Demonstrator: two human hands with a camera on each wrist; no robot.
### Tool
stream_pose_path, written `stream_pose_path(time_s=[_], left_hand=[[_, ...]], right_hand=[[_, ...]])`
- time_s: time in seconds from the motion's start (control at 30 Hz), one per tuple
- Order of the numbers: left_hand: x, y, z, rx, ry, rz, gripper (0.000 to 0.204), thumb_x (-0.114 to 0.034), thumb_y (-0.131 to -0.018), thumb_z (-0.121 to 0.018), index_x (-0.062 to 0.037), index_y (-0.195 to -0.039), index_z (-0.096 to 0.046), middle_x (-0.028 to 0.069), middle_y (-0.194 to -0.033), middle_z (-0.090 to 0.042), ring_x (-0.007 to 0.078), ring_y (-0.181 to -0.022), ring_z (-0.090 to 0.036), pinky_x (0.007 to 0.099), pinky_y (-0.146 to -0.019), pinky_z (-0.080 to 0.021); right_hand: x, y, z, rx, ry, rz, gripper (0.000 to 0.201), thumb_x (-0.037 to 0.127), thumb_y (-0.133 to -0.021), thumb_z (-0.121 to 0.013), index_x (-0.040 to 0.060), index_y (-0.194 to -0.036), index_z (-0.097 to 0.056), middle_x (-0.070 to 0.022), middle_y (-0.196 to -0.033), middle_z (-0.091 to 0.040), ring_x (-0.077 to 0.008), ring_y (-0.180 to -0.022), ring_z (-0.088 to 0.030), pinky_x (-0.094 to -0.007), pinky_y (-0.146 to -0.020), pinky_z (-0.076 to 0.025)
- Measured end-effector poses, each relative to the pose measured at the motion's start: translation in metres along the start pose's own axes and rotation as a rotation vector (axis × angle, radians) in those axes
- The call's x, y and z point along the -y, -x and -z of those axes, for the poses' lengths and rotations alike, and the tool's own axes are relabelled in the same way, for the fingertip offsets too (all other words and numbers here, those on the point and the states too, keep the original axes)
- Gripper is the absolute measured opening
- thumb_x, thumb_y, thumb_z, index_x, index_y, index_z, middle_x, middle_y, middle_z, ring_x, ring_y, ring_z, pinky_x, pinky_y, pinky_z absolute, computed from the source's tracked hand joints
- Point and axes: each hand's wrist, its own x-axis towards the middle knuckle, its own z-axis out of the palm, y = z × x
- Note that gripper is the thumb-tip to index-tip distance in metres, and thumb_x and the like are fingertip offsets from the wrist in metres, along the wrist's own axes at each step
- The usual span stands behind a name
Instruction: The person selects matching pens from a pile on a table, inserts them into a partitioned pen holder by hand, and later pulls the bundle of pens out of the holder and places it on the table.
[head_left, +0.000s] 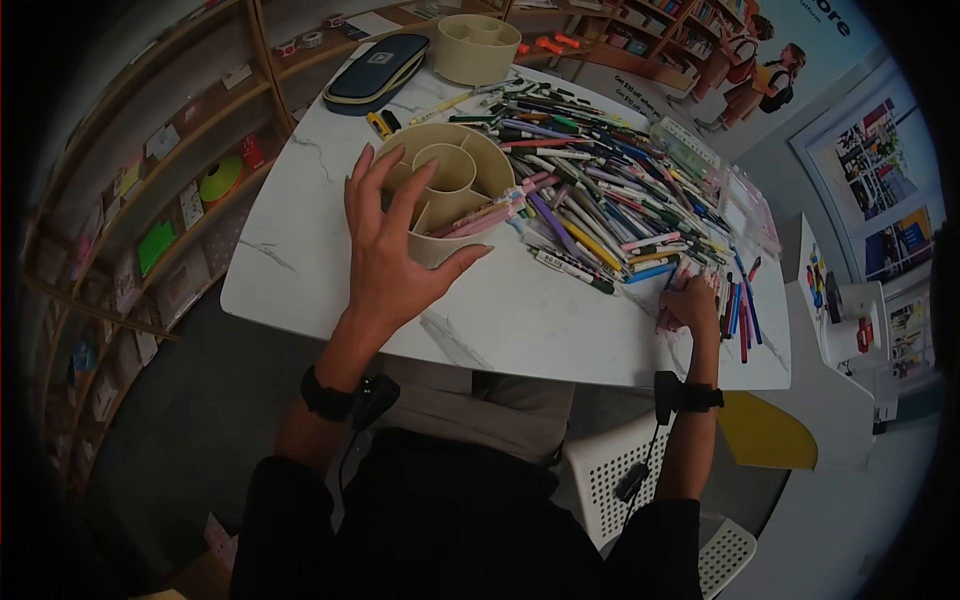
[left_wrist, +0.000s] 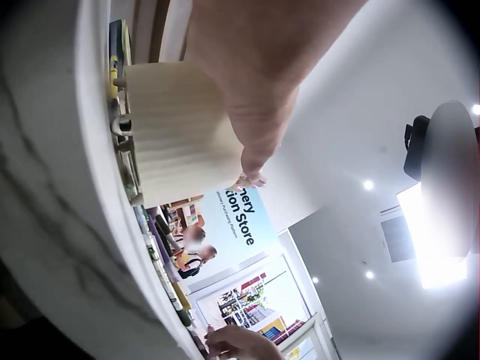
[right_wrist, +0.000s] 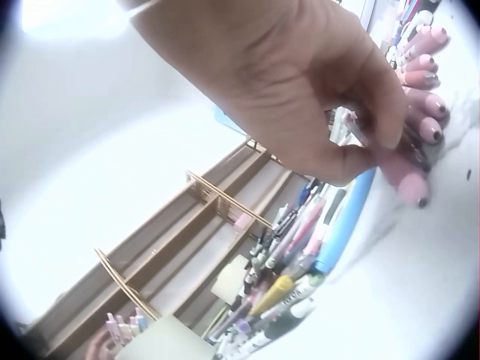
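Observation:
A round cream pen organizer [head_left: 428, 250] stands near the table's left side, with several pink pens [head_left: 475, 217] leaning in its front compartment. My left hand [head_left: 395, 245] is at its left rim, fingers spread and thumb stretched along the front; in the left wrist view the organizer wall [left_wrist: 176, 139] lies close beside that hand. At the table's right front, my right hand [head_left: 693, 303] is bent down over a row of pink pens. The right wrist view shows its thumb and finger pinching a pink pen [right_wrist: 405, 180], beside other pink pens [right_wrist: 427, 105] on the table.
A large heap of mixed pens [head_left: 600, 190] covers the table's middle and back. Behind stand a second cream organizer [head_left: 478, 50] and a dark pencil case [head_left: 378, 72]. Blue and red pens [head_left: 742, 315] lie right of my right hand. A white chair [head_left: 615, 480] stands below the table edge.

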Motion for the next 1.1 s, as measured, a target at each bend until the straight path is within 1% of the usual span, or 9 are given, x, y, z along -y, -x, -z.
stream_pose_path(time_s=[0.03, 0.17, 0.3, 0.57, 0.6, 0.63, 0.67, 0.77, 1.1], left_hand=[[0.005, 0.003, 0.002, -0.018, 0.003, 0.042, 0.096, -0.028, -0.058, -0.090, -0.0095, -0.139, -0.043, 0.0182, -0.145, -0.031, 0.0397, -0.139, -0.026, 0.0498, -0.108, -0.036], [0.023, 0.015, 0.004, -0.003, 0.083, 0.144, 0.107, -0.029, -0.055, -0.092, -0.0079, -0.143, -0.034, 0.0205, -0.147, -0.025, 0.0394, -0.139, -0.025, 0.0482, -0.109, -0.035], [0.042, 0.021, -0.011, 0.033, 0.292, 0.259, 0.132, -0.033, -0.051, -0.094, -0.0055, -0.149, -0.010, 0.0241, -0.149, -0.020, 0.0391, -0.139, -0.027, 0.0480, -0.110, -0.034], [0.045, 0.027, -0.016, 0.165, 0.382, 0.396, 0.145, -0.033, -0.051, -0.095, -0.0026, -0.149, 0.007, 0.0270, -0.151, -0.015, 0.0387, -0.139, -0.028, 0.0472, -0.109, -0.034], [0.043, 0.027, -0.015, 0.168, 0.413, 0.408, 0.144, -0.033, -0.052, -0.094, -0.0020, -0.149, 0.007, 0.0270, -0.150, -0.017, 0.0389, -0.138, -0.029, 0.0469, -0.110, -0.034], [0.042, 0.026, -0.014, 0.171, 0.445, 0.420, 0.143, -0.033, -0.053, -0.094, -0.0013, -0.149, 0.007, 0.0271, -0.150, -0.019, 0.0390, -0.138, -0.030, 0.0466, -0.110, -0.034], [0.042, 0.025, -0.014, 0.170, 0.438, 0.430, 0.143, -0.033, -0.053, -0.094, -0.0013, -0.149, 0.007, 0.0271, -0.150, -0.019, 0.0390, -0.138, -0.030, 0.0466, -0.110, -0.034], [0.043, 0.025, -0.014, 0.197, 0.417, 0.439, 0.142, -0.034, -0.053, -0.094, -0.0005, -0.149, 0.007, 0.0271, -0.149, -0.020, 0.0394, -0.137, -0.031, 0.0466, -0.110, -0.034], [0.046, 0.032, -0.020, 0.178, 0.516, 0.440, 0.143, -0.019, -0.053, -0.094, -0.0048, -0.149, 0.011, 0.0242, -0.149, -0.021, 0.0332, -0.135, -0.035, 0.0458, -0.109, -0.037]], right_hand=[[-0.008, -0.001, 0.004, -0.004, 0.007, 0.009, 0.032, 0.006, -0.071, -0.073, -0.0120, -0.086, -0.052, -0.0184, -0.063, -0.064, -0.0246, -0.047, -0.065, -0.0334, -0.040, -0.054], [-0.002, 0.018, 0.022, -0.362, -0.473, 0.356, 0.075, 0.004, -0.083, -0.067, -0.0080, -0.141, -0.021, -0.0141, -0.089, -0.064, -0.0195, -0.065, -0.066, -0.0291, -0.055, -0.054], [0.093, 0.069, 0.029, -0.693, -0.978, 0.775, 0.076, 0.007, -0.091, -0.064, 0.0024, -0.148, -0.014, -0.0121, -0.096, -0.061, -0.0165, -0.076, -0.065, -0.0291, -0.065, -0.054], [0.216, 0.100, -0.051, -0.404, -0.834, 1.405, 0.089, -0.008, -0.078, -0.072, 0.0029, -0.146, -0.015, -0.0211, -0.128, -0.052, -0.0220, -0.088, -0.067, -0.0335, -0.076, -0.059], [0.221, 0.097, -0.060, -0.374, -0.693, 1.439, 0.086, -0.008, -0.077, -0.072, 0.0036, -0.145, -0.021, -0.0194, -0.117, -0.058, -0.0226, -0.092, -0.066, -0.0337, -0.080, -0.056], [0.226, 0.096, -0.067, -0.345, -0.552, 1.469, 0.082, -0.007, -0.077, -0.072, 0.0043, -0.145, -0.026, -0.0178, -0.105, -0.065, -0.0231, -0.097, -0.066, -0.0338, -0.085, -0.053], [0.229, 0.102, -0.070, -0.306, -0.490, 1.360, 0.055, -0.001, -0.072, -0.078, 0.0019, -0.123, -0.056, -0.0149, -0.113, -0.063, -0.0273, -0.098, -0.065, -0.0340, -0.078, -0.056], [0.225, 0.090, -0.074, -0.381, -0.231, 1.484, 0.042, 0.003, -0.070, -0.078, 0.0023, -0.109, -0.065, -0.0148, -0.108, -0.066, -0.0323, -0.107, -0.061, -0.0386, -0.085, -0.052], [0.099, 0.067, -0.048, -0.452, -0.588, 1.022, 0.033, 0.007, -0.082, -0.069, -0.0050, -0.112, -0.059, -0.0223, -0.119, -0.061, -0.0306, -0.114, -0.057, -0.0438, -0.100, -0.042]])
